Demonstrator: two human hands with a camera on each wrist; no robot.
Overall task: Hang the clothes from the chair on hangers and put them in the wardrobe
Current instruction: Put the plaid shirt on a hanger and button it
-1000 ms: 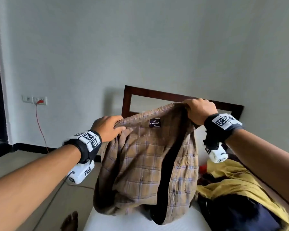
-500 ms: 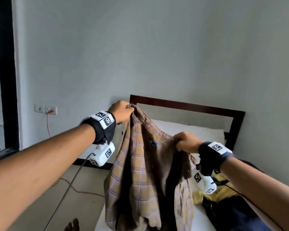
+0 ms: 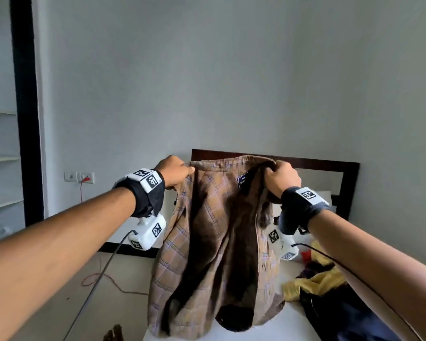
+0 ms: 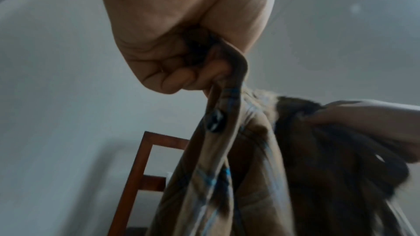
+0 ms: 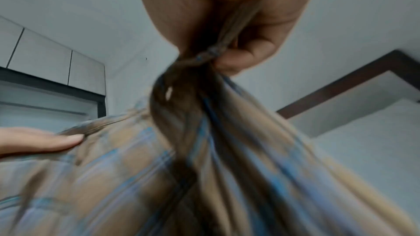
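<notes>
While both arms stretch forward, the left hand [image 3: 176,172] clenches one end of the plaid shirt's [image 3: 214,247] collar, fingers [image 4: 181,78] curled tight round the cloth. The right hand [image 3: 282,178] bunches the other end in its fist. Between the two fists the collar runs taut; below them the shirt hangs open, its hem touching the white bed [image 3: 298,326], beside the pile of clothes [image 3: 330,289].

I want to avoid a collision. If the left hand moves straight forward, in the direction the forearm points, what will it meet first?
Probably the dark wooden headboard, though depth is unclear. The left hand grips the plaid shirt by its collar and points toward the headboard's left end, with the wall behind it. Nothing else shows in between.
</notes>
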